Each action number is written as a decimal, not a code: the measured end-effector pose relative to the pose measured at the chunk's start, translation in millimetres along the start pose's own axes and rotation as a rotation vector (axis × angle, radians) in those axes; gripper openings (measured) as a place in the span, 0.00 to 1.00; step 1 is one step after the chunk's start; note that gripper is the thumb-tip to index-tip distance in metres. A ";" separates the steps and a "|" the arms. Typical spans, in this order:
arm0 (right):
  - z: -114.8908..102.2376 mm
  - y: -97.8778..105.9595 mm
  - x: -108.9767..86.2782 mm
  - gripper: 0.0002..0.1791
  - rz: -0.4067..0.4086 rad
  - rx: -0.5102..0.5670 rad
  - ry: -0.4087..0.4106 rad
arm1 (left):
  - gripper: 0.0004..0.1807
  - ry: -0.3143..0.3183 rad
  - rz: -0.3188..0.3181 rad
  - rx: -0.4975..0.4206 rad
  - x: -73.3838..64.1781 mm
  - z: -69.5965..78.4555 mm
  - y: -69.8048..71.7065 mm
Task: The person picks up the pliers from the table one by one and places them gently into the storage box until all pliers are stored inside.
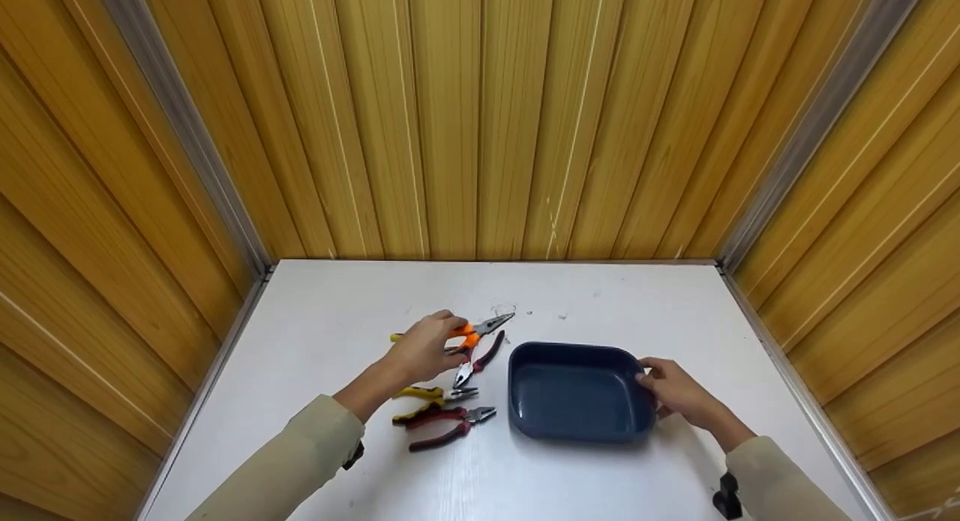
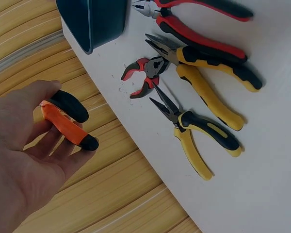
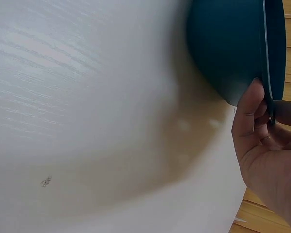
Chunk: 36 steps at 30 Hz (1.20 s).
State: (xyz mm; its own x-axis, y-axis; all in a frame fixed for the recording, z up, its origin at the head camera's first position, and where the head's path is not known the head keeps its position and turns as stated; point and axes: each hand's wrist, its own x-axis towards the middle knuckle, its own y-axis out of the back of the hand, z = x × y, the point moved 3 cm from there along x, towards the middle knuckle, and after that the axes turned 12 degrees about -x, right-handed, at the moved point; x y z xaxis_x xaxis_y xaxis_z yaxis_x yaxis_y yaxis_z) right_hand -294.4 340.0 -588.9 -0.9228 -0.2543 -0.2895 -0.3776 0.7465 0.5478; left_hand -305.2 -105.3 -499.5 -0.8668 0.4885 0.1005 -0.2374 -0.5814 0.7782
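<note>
My left hand [image 1: 426,348] holds long-nose pliers [image 1: 480,328] with orange-and-black handles above the table, jaws pointing away to the right. In the left wrist view the fingers curl round the orange handles [image 2: 63,124]. Below and beside this hand lie red-and-black pliers [image 1: 442,429], yellow-and-black pliers [image 2: 211,82], another yellow-and-black pair [image 2: 196,136] and smaller red-and-black pliers [image 2: 148,75]. My right hand [image 1: 679,392] pinches the right rim of a dark blue rectangular bin [image 1: 577,431] between thumb and fingers. The bin holds nothing visible.
The white table [image 1: 600,483] meets wood-patterned panels [image 1: 510,131] at the back and both sides. Metal posts [image 1: 202,131] stand at the back corners. Small dark marks [image 3: 46,181] spot the tabletop.
</note>
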 end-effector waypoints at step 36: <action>12.0 -7.4 -0.3 0.32 -0.054 0.065 -0.029 | 0.31 -0.085 -0.035 0.034 9.9 13.5 -21.1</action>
State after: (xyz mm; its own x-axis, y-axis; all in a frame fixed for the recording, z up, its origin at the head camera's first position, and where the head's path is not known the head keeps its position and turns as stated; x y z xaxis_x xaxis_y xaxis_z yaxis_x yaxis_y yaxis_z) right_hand -290.4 342.0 -602.3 -0.8982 -0.2779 -0.3405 -0.4201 0.7708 0.4790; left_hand -302.9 -79.4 -506.5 -0.8174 0.5624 0.1244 -0.2503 -0.5413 0.8027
